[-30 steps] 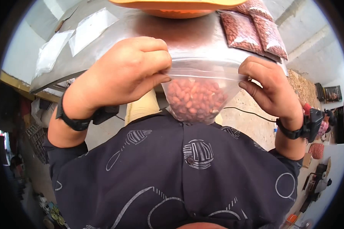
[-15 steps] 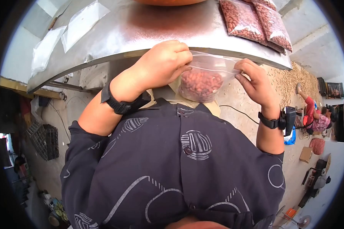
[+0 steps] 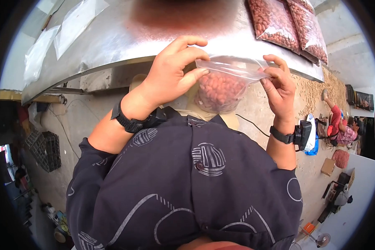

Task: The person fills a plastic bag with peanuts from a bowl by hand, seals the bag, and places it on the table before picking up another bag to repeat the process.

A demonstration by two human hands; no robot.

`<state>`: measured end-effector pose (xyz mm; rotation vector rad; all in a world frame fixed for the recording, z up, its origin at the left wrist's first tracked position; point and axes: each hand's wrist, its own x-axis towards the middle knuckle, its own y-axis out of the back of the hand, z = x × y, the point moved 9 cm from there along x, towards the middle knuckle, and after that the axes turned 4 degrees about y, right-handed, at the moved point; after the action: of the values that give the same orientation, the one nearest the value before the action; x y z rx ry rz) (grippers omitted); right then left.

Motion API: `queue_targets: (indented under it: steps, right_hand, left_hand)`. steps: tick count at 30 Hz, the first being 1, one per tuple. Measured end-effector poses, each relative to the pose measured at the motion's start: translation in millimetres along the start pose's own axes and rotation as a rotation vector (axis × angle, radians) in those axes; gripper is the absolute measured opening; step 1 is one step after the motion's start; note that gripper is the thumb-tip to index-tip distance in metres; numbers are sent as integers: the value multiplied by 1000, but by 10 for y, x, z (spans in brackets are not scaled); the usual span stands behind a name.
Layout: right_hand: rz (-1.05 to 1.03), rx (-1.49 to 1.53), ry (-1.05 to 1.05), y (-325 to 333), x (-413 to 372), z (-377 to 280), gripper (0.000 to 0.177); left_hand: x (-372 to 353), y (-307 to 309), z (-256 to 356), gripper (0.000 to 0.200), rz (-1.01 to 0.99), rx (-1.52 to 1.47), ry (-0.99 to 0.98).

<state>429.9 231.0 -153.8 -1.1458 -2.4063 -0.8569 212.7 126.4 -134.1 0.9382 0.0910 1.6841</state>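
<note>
A clear zip-lock bag (image 3: pixel 221 92), filled in its lower part with reddish peanuts, hangs upright in front of my shirt at the table's front edge. At the right end of its zip strip, the thumb and fingers of my right hand (image 3: pixel 280 83) pinch the bag's top. My left hand (image 3: pixel 177 71) is at the other top corner with thumb and fingers spread apart. That corner shows in the gap between them, the thumb tip by the zip strip. Black straps circle both wrists.
Filled peanut bags (image 3: pixel 275 25) lie on the metal table (image 3: pixel 112 46) at the right. Flat clear bags (image 3: pixel 77 25) are at its left. A blurred dark round shape is at the top. Peanuts (image 3: pixel 321 89) cover the floor at right, near another person (image 3: pixel 341 129).
My left hand has opened its fingers at the left top corner, which was pinched before. The bag's top now folds toward me. My right hand keeps its pinch.
</note>
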Motion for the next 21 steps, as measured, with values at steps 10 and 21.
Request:
queue_targets:
  steps: [10, 21]
  right_hand:
    - [129, 270, -23, -44, -51, 375, 14]
    - [146, 287, 52, -28, -91, 388, 13]
  left_hand:
    - [-93, -165, -607, 45, 13, -676, 435]
    - [-112, -117, -625, 26, -23, -516, 492]
